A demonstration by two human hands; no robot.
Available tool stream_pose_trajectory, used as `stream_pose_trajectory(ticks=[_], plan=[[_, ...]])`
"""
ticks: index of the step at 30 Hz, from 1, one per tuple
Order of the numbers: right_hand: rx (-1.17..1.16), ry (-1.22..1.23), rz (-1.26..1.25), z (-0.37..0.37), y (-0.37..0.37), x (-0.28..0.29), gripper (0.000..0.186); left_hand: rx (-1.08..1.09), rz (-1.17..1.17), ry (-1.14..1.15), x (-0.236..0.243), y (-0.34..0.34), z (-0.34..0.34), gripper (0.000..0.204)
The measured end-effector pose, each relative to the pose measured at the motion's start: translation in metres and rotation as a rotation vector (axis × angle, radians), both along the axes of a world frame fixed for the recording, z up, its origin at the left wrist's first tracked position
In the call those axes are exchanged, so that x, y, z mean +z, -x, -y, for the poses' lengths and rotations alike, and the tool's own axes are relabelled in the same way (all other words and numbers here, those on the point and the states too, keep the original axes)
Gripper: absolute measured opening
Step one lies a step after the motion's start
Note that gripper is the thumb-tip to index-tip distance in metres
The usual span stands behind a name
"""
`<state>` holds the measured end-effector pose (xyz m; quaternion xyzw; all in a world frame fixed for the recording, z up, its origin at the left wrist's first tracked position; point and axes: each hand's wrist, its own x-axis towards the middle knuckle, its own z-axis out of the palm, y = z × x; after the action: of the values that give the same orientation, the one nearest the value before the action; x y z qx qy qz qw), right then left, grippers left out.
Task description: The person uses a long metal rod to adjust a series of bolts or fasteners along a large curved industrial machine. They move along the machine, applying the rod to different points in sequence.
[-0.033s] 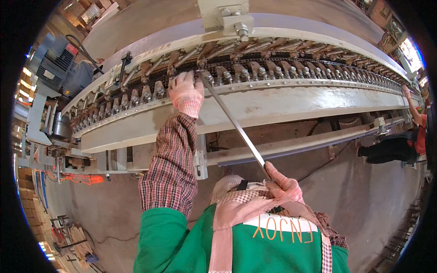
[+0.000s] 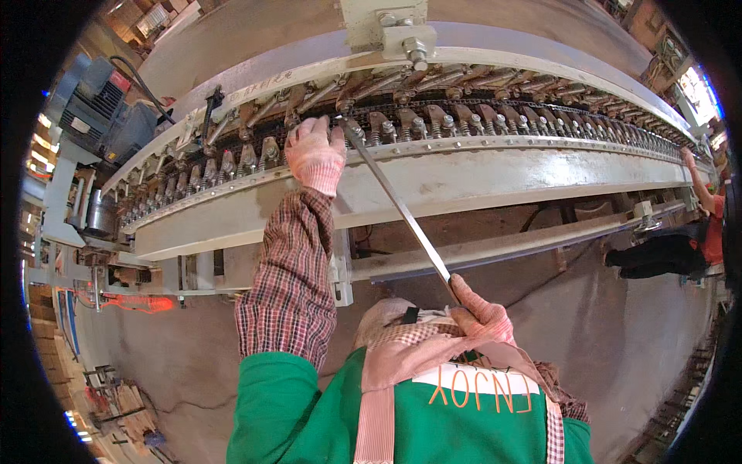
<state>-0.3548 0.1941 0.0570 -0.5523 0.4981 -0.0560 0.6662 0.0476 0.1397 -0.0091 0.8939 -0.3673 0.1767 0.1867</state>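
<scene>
Your metal bar slants lengthwise from your right hand, closed around its near end, forward and leftward to the upper edge of the pale beam, its tip pointing among the sprung fittings. Your left hand lies at those fittings beside the tip; whether it grips, I cannot tell. Orange lettering crosses the white panel on your green top.

Lost from Sight

Cannot see the lower end of the metal bar, hidden by the right hand, or the contact beneath the left hand. Cannot count the tiny far springs or see the co-worker, cut off at right, whole.
</scene>
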Motion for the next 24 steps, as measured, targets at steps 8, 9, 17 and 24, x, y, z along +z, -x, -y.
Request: stream_pose_trajectory(ticks=[8, 9, 17, 24], plan=[[-0.064, 0.166, -0.221, 0.003, -0.042, -0.003, 0.045, -0.056, -0.268, -0.444, 0.008, -0.035, 0.053, 0.052], [-0.089, 0.162, -0.197, 0.001, -0.043, -0.011, 0.046, -0.077, -0.237, -0.445, 0.006, -0.043, 0.059, 0.050], [-0.060, 0.187, -0.149, 0.011, -0.030, -0.049, 0.049, -0.085, -0.081, -0.161, -0.021, -0.054, 0.055, 0.044], [0.028, 0.235, -0.162, 0.029, -0.039, -0.039, 0.051, -0.092, -0.040, -0.133, -0.020, -0.051, 0.058, 0.046]])
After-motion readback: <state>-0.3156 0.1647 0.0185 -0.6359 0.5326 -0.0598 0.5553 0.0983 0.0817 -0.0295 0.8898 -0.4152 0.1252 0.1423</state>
